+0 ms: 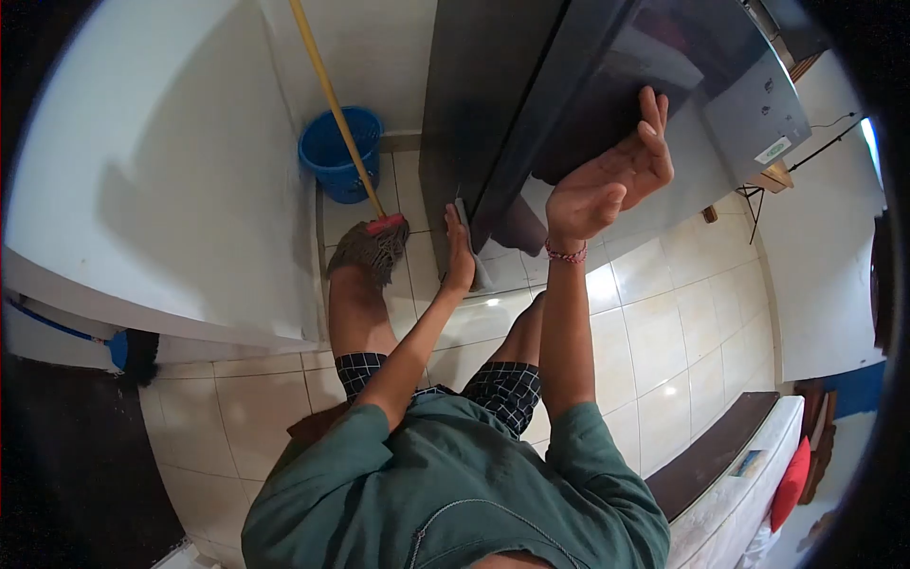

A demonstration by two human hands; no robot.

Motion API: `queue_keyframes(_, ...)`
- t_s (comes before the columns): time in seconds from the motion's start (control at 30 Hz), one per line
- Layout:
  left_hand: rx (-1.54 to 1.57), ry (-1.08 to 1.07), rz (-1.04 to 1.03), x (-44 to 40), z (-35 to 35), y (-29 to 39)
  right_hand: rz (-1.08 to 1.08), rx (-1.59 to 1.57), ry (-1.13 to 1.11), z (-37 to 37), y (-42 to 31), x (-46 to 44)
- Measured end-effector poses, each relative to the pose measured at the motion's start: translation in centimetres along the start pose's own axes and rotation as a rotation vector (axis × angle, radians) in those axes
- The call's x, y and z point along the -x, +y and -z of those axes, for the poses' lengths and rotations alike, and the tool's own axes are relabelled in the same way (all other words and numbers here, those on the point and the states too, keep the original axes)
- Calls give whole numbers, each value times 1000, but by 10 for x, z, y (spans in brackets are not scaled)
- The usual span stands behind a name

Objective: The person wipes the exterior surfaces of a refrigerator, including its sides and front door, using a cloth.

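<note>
A tall dark grey refrigerator [502,104] with a glossy front stands ahead of me. Flat along its side edge, low down, lies my left hand [460,251], fingers stretched out. A thin grey strip [473,242], perhaps a cloth or part of the door edge, shows between that hand and the front. My right hand [616,180] is raised at the glossy front, palm turned up, fingers apart and slightly bent, holding nothing. Whether it touches the surface is unclear. A red and white bracelet [566,254] circles the right wrist.
A blue bucket [343,156] stands in the corner, with a yellow-handled mop [370,248] leaning by it, its head near my leg. A white wall [180,171] rises at the left. At the lower right are a mattress [749,484] and a red cushion [790,484].
</note>
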State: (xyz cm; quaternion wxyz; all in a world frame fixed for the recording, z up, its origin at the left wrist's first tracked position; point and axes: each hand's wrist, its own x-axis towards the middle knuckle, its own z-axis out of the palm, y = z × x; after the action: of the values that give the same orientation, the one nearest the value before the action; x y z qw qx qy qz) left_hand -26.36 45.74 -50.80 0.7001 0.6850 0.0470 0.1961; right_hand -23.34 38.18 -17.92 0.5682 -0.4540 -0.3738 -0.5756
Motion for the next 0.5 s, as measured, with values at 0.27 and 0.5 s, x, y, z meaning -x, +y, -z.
queue_keyframes(0.27,-10,-57,-295,-26,-3,176,46,-21,-9,3,6,0)
queue_keyframes(0.5,-4,-46,-227,-22,-1,106,85,-22,-52,2,6,1)
